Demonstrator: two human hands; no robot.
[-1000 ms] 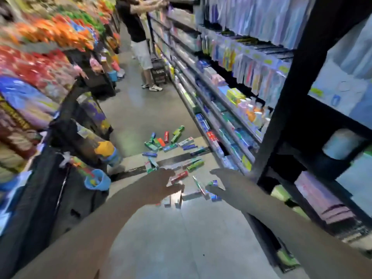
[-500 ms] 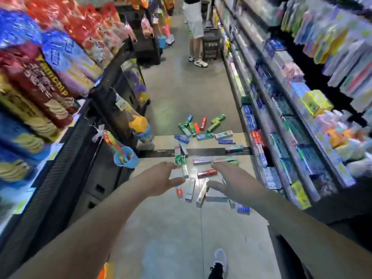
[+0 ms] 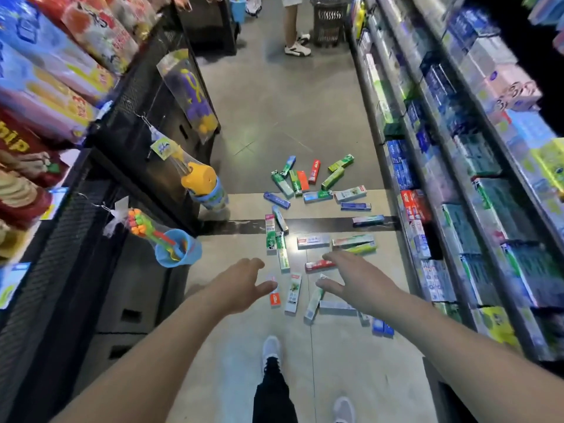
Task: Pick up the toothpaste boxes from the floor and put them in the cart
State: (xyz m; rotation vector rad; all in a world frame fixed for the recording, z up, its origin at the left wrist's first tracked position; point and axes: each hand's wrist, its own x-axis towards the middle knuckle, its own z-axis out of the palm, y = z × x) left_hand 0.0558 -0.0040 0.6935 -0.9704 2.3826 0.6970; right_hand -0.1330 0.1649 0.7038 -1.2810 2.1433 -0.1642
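Several toothpaste boxes (image 3: pixel 314 241) lie scattered on the grey aisle floor, green, red, blue and white, from just ahead of my feet to a few steps away. My left hand (image 3: pixel 241 285) and my right hand (image 3: pixel 354 280) are stretched out in front of me, high above the nearest boxes, fingers relaxed and holding nothing. A white box (image 3: pixel 293 293) and a red box (image 3: pixel 319 265) show between the two hands. No cart is in view beside me.
Snack shelves (image 3: pixel 45 96) with hanging toys (image 3: pixel 171 245) line the left. Toothpaste shelves (image 3: pixel 457 184) line the right. A person (image 3: pixel 294 29) stands at the far end next to a black basket (image 3: pixel 329 22). My shoes (image 3: pixel 271 349) are on the floor below.
The view has tilted down and I have stepped closer; my feet have come into sight. Both hands stay outstretched and empty, now over the nearest boxes.
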